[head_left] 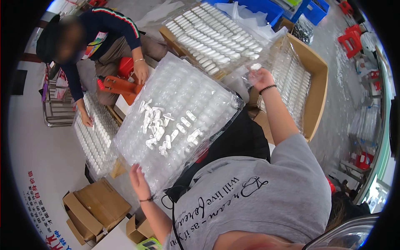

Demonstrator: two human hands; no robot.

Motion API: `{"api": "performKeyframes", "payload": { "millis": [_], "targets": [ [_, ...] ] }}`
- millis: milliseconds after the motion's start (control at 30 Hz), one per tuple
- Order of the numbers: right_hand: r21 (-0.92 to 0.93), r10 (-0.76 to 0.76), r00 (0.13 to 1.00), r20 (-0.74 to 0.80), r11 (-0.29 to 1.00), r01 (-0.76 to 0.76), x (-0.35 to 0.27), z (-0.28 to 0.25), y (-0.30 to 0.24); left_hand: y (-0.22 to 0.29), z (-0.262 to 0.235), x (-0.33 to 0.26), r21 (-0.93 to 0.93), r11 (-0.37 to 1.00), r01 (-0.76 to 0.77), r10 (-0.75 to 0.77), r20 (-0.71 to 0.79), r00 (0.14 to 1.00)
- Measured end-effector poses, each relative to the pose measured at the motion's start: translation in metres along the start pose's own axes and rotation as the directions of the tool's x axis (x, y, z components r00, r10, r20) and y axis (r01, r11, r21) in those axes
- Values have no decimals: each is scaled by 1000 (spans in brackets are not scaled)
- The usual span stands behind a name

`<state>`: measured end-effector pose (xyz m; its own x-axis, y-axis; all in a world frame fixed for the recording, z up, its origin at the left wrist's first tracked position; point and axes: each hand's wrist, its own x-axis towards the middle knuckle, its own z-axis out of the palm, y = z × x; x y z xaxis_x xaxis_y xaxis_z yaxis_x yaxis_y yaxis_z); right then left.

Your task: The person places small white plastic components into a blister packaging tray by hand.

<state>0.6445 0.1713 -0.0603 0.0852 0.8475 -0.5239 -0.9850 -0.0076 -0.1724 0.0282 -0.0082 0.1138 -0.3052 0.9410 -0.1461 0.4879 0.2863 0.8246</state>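
In front of me lies a clear plastic blister tray with rows of moulded pockets. A loose heap of small white oval plastic parts sits on it, with a few more set apart in a short row toward the right. My left hand is at the tray's near left edge, fingers stretched out and holding nothing. Out to the right, my right hand is raised beside the box of trays, fingers closed on a white oval part at their tips.
A filled tray of white parts stands at the back. A cardboard box holds more trays on the right. Across from me, a co-worker reaches toward another filled tray, near an orange tool. Brown cartons lie lower left.
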Motion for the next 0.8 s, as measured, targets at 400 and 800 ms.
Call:
{"api": "performKeyframes", "payload": {
  "millis": [400, 800],
  "targets": [
    [-21, -16, 998, -57, 1000, 14, -131, -8, 19, 126, 239, 85, -336, 818, 467, 118, 892, 435],
    [-106, -21, 999, -42, 994, 16, -185, 22, 45, 178, 352, 116, -239, 808, 539, -121, 828, 548]
  ]
}}
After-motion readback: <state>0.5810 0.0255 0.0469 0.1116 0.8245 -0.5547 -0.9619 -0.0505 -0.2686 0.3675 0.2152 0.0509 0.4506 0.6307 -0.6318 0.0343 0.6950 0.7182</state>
